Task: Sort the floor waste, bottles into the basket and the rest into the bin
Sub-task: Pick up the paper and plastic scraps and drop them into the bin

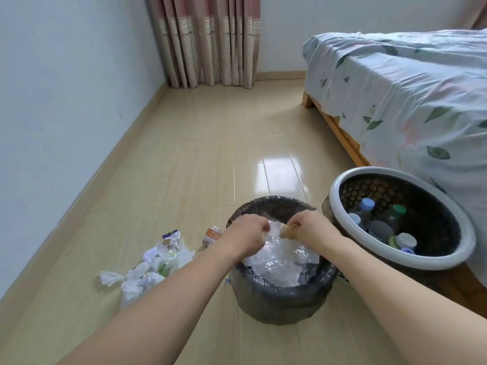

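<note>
Over the bin (279,299), both hands hang above its liner mouth. Left hand (246,234) curls round crumpled white waste; right hand (307,227) pinches a tan scrap (286,233). Held there, presumably, so a release lands inside. Bottles (379,227) sit in the basket (342,206), just beside. Waste pile (150,267) remains on the floor (184,154), left.

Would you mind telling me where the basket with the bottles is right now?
In the head view, the basket stands on the floor at the right, against the bed and just right of the bin.
</note>
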A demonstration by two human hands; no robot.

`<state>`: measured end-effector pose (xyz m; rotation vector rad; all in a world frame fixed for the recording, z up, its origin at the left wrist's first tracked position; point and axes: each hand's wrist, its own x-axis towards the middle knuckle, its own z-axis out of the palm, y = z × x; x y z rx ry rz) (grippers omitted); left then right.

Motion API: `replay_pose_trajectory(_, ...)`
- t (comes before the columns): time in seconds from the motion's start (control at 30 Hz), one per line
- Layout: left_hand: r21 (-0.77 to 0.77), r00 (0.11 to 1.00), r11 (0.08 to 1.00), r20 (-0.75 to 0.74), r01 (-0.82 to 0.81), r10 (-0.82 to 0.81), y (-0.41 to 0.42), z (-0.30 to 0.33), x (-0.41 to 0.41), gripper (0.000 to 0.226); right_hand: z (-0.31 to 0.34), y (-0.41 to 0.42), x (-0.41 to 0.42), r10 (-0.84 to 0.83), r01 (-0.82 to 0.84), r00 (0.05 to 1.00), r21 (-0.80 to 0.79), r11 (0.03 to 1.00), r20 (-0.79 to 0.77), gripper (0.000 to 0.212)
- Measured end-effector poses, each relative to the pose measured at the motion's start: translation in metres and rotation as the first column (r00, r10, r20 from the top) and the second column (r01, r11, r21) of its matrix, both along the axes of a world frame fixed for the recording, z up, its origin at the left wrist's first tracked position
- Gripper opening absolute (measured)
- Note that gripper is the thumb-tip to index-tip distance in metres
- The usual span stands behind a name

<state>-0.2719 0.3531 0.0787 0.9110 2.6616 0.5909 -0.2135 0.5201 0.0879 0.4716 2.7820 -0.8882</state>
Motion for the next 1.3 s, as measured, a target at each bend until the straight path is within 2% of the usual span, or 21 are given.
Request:
replay_pose_trajectory(0.03, -0.152, 0.997, 0.985, 0.026, 0.079, -0.076, 0.007, -0.01, 0.003, 0.032, -0.01, 0.0, -0.001, 0.102, -0.119, 0.985, 0.115, 0.986, 0.141, 0.013)
replay_pose_trajectory(0.1, -0.401, 0.977, 0.891, 0.108, 0.213, -0.185, 0.02, -0.026, 0.008, 0.031, -0.027, -0.002, -0.002, 0.227, -0.336, 0.899, 0.259, 0.905, 0.374, 0.032)
replay_pose_trajectory(0.2, -0.536, 0.955, 0.792, 0.201, 0.292, -0.217, 0.031, -0.039, 0.01, 0.03, -0.043, -0.008, -0.001, 0.276, -0.459, 0.816, 0.281, 0.843, 0.507, 0.04)
replay_pose_trajectory(0.37, -0.557, 0.942, 0.763, 0.258, 0.326, -0.214, 0.035, -0.038, 0.005, 0.037, -0.054, -0.005, -0.009, 0.289, -0.489, 0.782, 0.256, 0.834, 0.553, 0.041)
replay_pose_trajectory(0.43, -0.51, 0.953, 0.812, 0.245, 0.284, -0.179, 0.031, -0.023, 0.001, 0.047, -0.044, 0.001, -0.013, 0.287, -0.458, 0.81, 0.248, 0.854, 0.511, 0.045)
replay_pose_trajectory(0.5, -0.392, 0.97, 0.9, 0.217, 0.193, -0.113, 0.021, -0.001, -0.005, 0.054, -0.026, 0.005, -0.018, 0.268, -0.414, 0.835, 0.229, 0.881, 0.48, 0.044)
replay_pose_trajectory(0.6, -0.208, 0.989, 0.975, 0.137, 0.076, -0.048, -0.009, 0.033, -0.019, 0.049, 0.012, 0.0, -0.027, 0.241, -0.414, 0.853, 0.321, 0.852, 0.462, 0.035)
replay_pose_trajectory(0.7, -0.113, 0.998, 0.993, 0.058, -0.016, 0.023, -0.051, 0.055, -0.039, 0.046, 0.044, -0.029, -0.035, 0.243, -0.348, 0.926, 0.406, 0.845, 0.288, 0.034)
replay_pose_trajectory(0.8, -0.098, 0.994, 0.99, 0.017, -0.104, 0.106, -0.105, 0.052, -0.058, 0.043, 0.049, -0.086, -0.043, 0.293, -0.29, 0.955, 0.321, 0.902, 0.04, 0.041)
replay_pose_trajectory(0.9, -0.113, 0.978, 0.975, 0.051, -0.194, 0.2, -0.158, 0.023, -0.067, 0.04, 0.025, -0.148, -0.049, 0.369, -0.351, 0.929, 0.233, 0.907, -0.036, 0.042)
replay_pose_trajectory(1.0, -0.135, 0.947, 0.949, 0.116, -0.284, 0.3, -0.211, -0.019, -0.065, 0.034, -0.015, -0.202, -0.052, 0.435, -0.425, 0.9, 0.173, 0.889, -0.022, 0.039)
replay_pose_trajectory(1.13, -0.252, 0.928, 0.92, 0.15, -0.298, 0.342, -0.262, -0.082, -0.051, 0.034, -0.072, -0.241, -0.05, 0.399, -0.413, 0.906, 0.088, 0.906, 0.143, 0.044)
replay_pose_trajectory(1.2, -0.322, 0.953, 0.918, 0.113, -0.231, 0.28, -0.273, -0.109, -0.044, 0.031, -0.098, -0.248, -0.047, 0.308, -0.321, 0.921, 0.02, 0.947, 0.239, 0.049)
replay_pose_trajectory(1.3, -0.392, 0.994, 0.913, -0.037, -0.112, 0.106, -0.274, -0.138, -0.039, 0.029, -0.135, -0.247, -0.048, 0.093, -0.083, 0.932, -0.046, 0.996, 0.35, 0.051)
